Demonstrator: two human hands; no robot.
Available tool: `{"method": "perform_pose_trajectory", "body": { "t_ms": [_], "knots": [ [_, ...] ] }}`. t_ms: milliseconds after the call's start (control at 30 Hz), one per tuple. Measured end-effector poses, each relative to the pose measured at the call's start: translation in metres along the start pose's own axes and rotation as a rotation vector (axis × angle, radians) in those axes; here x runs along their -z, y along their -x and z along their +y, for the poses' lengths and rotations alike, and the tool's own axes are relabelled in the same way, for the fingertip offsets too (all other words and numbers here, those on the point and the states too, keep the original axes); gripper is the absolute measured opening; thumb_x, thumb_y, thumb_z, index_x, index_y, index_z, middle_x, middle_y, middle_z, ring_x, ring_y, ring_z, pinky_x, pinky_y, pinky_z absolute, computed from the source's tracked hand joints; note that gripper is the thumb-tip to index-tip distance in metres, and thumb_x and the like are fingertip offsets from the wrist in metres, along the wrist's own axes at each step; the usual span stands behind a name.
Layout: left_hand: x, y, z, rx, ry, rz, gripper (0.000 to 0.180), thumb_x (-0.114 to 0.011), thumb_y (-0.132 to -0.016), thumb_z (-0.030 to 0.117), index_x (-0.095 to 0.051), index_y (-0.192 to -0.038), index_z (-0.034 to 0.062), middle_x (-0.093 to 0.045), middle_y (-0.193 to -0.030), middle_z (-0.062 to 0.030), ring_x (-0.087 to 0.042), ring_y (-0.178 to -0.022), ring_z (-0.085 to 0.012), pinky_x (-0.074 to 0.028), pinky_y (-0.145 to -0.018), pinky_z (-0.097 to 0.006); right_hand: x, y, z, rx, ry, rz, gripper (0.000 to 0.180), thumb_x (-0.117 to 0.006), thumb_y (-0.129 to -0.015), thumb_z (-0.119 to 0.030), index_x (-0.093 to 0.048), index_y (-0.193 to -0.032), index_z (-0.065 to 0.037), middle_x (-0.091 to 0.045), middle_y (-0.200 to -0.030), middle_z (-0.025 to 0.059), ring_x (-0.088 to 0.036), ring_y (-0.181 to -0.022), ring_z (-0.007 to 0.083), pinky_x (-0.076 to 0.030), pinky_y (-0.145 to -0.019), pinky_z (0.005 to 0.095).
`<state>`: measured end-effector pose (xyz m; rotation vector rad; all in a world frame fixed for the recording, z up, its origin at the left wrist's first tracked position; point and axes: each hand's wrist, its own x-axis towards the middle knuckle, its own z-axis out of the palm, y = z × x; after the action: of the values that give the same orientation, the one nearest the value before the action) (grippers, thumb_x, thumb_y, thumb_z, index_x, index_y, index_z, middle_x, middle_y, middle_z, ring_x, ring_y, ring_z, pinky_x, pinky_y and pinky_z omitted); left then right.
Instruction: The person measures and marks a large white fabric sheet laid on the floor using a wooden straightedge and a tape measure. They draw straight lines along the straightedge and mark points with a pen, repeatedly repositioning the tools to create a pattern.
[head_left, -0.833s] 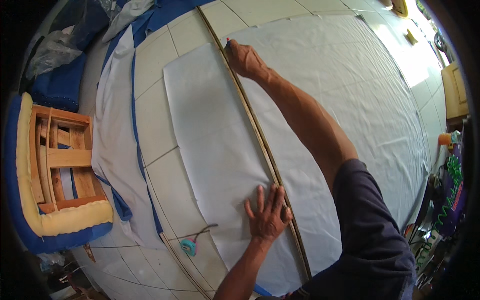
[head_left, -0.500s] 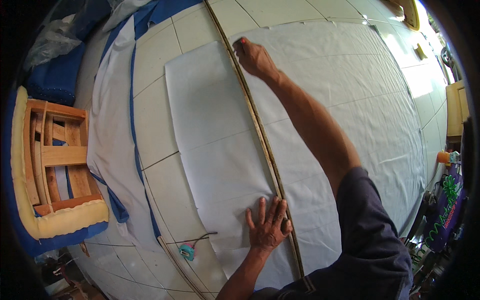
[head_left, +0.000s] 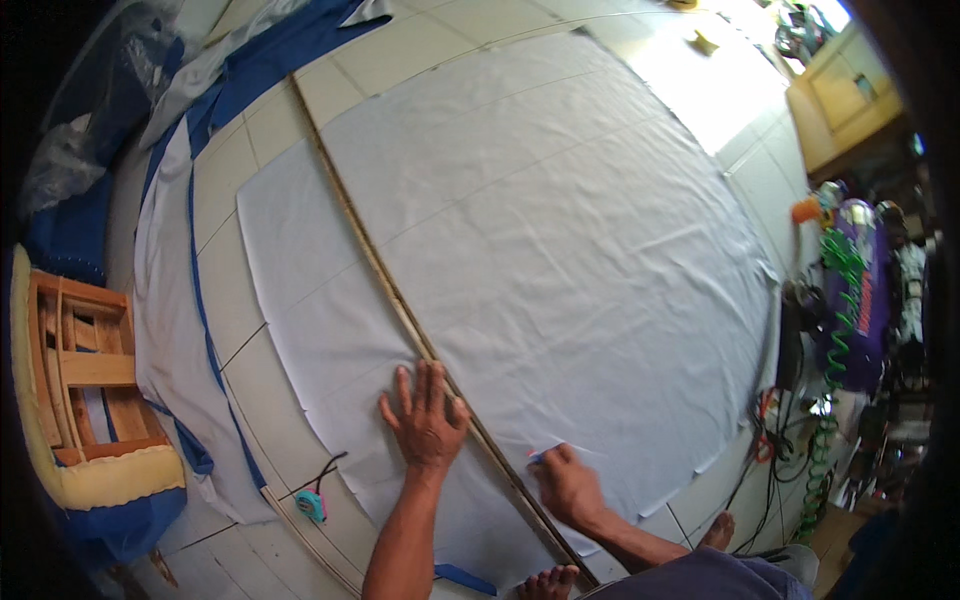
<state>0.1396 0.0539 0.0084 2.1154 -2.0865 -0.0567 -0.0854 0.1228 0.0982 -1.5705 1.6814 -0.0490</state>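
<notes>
A large sheet of pale grey-white fabric lies spread over the tiled floor, lightly wrinkled on the right. Across it runs a long, thin wooden strip, slanting from far left to near right. My left hand rests flat beside the strip's middle, fingers stretched out on the fabric and thumb at the strip. Right of the strip's near part, my right hand is closed, slightly blurred. From its fingers pokes a small blue thing with a reddish end, too small to name.
A turquoise tape measure lies left of the fabric. Farther left are blue-edged pale cloth and an upturned wooden frame with yellow foam. On the right stand a purple tank with a green coiled hose and red-handled scissors.
My right hand has come from the strip's far end down to its near part. The view has shifted, and my left hand still lies by the strip.
</notes>
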Motion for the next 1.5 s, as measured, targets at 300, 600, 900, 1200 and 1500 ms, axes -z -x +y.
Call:
{"method": "perform_pose_trajectory", "body": {
  "t_ms": [300, 600, 900, 1200, 1500],
  "knots": [
    [0.026, 0.020, 0.008, 0.168, 0.252, -0.007, 0.061, -0.048, -0.106, 0.039, -0.038, -0.160, 0.0151, -0.033, -0.167, -0.0197, -0.027, -0.155, -0.0398, -0.021, -0.118, -0.069, -0.058, 0.091, 0.034, 0.051, 0.060, 0.103, 0.038, -0.067, -0.093, -0.033, -0.059, -0.119, -0.007, -0.064, -0.114, 0.0186, -0.070, -0.090, 0.0422, -0.054, -0.069, 0.0567],
    [0.028, 0.146, -0.010, 0.452, 0.009, -0.001, 0.062, -0.046, -0.105, 0.037, -0.036, -0.162, 0.0143, -0.029, -0.170, -0.0129, -0.020, -0.159, -0.0350, -0.013, -0.122, -0.070, 0.058, 0.097, 0.053, 0.065, -0.038, 0.298, 0.036, -0.068, -0.092, -0.035, -0.059, -0.116, -0.010, -0.071, -0.075, 0.0175, -0.072, -0.075, 0.0396, -0.055, -0.070, 0.0489],
    [0.039, 0.111, -0.096, 0.376, -0.006, 0.002, 0.059, -0.046, -0.104, 0.036, -0.041, -0.159, 0.0150, -0.032, -0.169, -0.0119, -0.024, -0.158, -0.0332, -0.016, -0.123, -0.067, 0.182, 0.141, 0.037, 0.111, -0.083, 0.641, 0.031, -0.072, -0.092, -0.028, -0.063, -0.108, -0.003, -0.069, -0.070, 0.0158, -0.065, -0.057, 0.0246, -0.049, -0.058, 0.0404],
    [0.049, 0.139, -0.095, 0.413, -0.053, -0.056, 0.059, -0.046, -0.107, 0.035, -0.036, -0.162, 0.0159, -0.026, -0.171, -0.0112, -0.021, -0.159, -0.0325, -0.016, -0.125, -0.065, 0.375, 0.163, 0.017, 0.214, 0.217, 1.141, 0.034, -0.077, -0.090, -0.026, -0.068, -0.111, -0.001, -0.070, -0.083, 0.0158, -0.069, -0.073, 0.0267, -0.054, -0.067, 0.0398],
    [0.046, 0.158, -0.100, 0.524, -0.149, -0.165, 0.059, -0.044, -0.108, 0.034, -0.032, -0.164, 0.0182, -0.022, -0.173, -0.0084, -0.020, -0.159, -0.0324, -0.019, -0.123, -0.065, 0.678, 0.190, 0.011, 0.345, 0.335, 1.373, 0.028, -0.077, -0.095, -0.032, -0.073, -0.109, -0.008, -0.066, -0.075, 0.0033, -0.060, -0.061, 0.0089, -0.046, -0.054, 0.0288]
  ]
}}
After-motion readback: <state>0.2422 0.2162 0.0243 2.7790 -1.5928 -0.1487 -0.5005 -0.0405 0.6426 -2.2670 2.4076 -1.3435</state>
